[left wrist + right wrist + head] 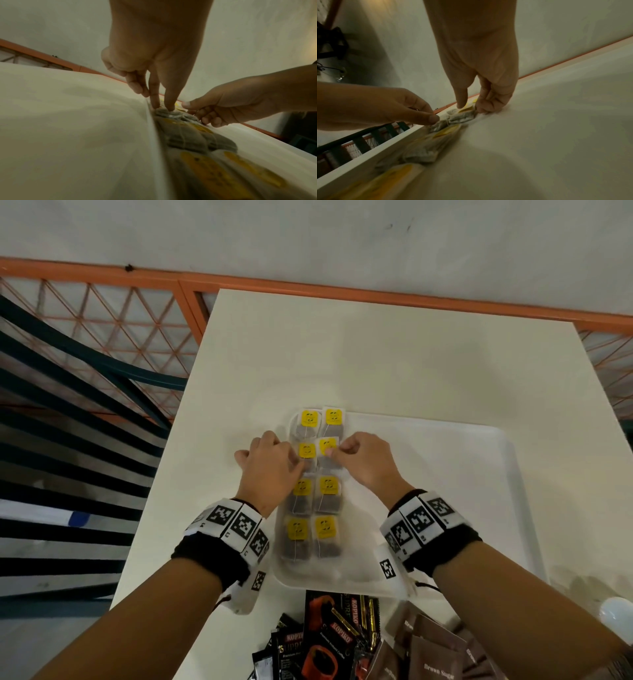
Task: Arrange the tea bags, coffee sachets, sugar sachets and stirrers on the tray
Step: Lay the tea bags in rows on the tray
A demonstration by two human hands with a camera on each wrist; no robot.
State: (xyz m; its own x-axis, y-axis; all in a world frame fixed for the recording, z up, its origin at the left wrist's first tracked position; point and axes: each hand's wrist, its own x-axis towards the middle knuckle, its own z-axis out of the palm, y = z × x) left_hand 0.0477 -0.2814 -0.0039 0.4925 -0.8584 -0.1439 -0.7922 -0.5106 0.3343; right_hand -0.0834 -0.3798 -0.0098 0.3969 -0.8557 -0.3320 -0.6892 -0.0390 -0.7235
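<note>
Two hands are working over the left end of a white tray (445, 460), which is lying on a white table (376, 347). Eight tea bags (325, 529) with yellow tags are lying in two columns of four along the tray's left edge. The right hand (368, 462) is pinching the yellow tag of the second-row, right-column tea bag (328, 447) between thumb and forefinger, its other fingers curled under beside the bag. The left hand (270, 470) is pressing two straightened fingertips (169, 106) onto the neighbouring second-row tea bag (307, 450), just left of the pinch; its remaining fingers are curled and holding nothing. Nearer the person than both hands, beyond the tray's near rim, black coffee sachets (322, 635) and brown sugar sachets (435, 652) are lying in loose piles on the table. Stirrers cannot be told apart in these views.
</note>
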